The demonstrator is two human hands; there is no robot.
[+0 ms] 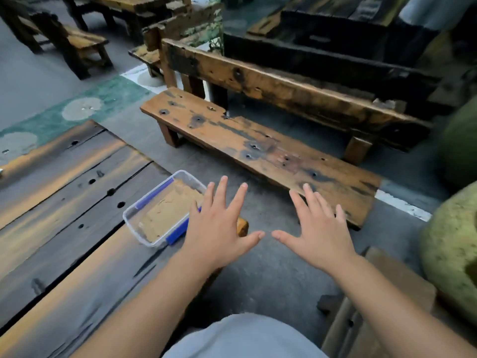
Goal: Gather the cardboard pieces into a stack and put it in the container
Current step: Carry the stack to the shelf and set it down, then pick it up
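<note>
The cardboard pieces [170, 211] lie flat as a tan stack inside the clear plastic container [134, 212], filling most of its floor, with a few faint scuffs on the top sheet. The container has blue strips along its two long sides and sits on the dark plank tabletop [77, 215], close to that tabletop's right edge, its near right corner hidden behind the left hand. Wide bare planks stretch away to the left of it and toward the camera.

The left hand [216, 233] hovers palm down over the container's right side and the tabletop edge, fingers [221, 189] spread wide and holding nothing; whether it touches the container cannot be told. The right hand [318, 235] is out over the grey floor [271, 275], also palm down, fingers spread and empty. The two thumb tips nearly meet between the hands.

Beyond the hands a low wooden bench [258, 148] with dark knots runs diagonally, leaving an open strip of floor between it and the tabletop. A large mossy green stone [454, 254] crowds the right side.
</note>
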